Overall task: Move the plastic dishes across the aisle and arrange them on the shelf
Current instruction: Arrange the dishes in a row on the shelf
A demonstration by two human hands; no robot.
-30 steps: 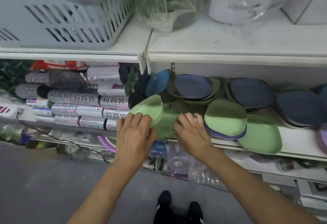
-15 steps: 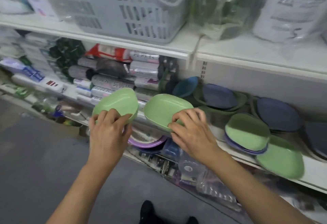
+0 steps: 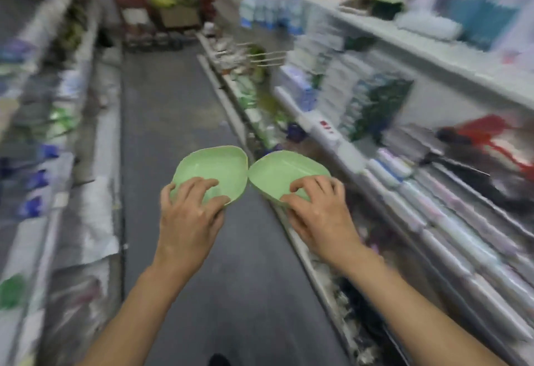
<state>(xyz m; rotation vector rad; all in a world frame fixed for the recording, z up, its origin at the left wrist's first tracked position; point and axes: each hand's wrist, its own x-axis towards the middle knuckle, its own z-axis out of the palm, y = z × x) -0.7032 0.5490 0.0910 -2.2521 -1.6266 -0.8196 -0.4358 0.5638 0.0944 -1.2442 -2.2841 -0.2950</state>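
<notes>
So right now each hand has its own green plastic dish, both held out in front at about chest level over the aisle floor point(image 3: 179, 111). The left hand point(image 3: 187, 215) grips the left dish point(image 3: 211, 166) by its near edge, fingers curled over the rim into the bowl, thumb side underneath as far as I can tell. The right hand point(image 3: 320, 215) does the same with the right dish point(image 3: 283, 169), fingers hooked over the near rim. The two dishes sit side by side, rims just about touching in the middle, both open side up and tilted a little toward the camera.

The thing that matters for the next bit: the view looks down the aisle, with the right shelves point(image 3: 433, 56) full of rolls and packets close by the right arm, and the left shelves point(image 3: 72, 105) across the floor on the other side. Everything's blurred, so I can't tell which spot over there is meant for the dishes. My guess is the target is on the left side, which puts the left hand and its dish nearer, so that one probably lands first. Main risk I'd say is the rim-only grip slipping
</notes>
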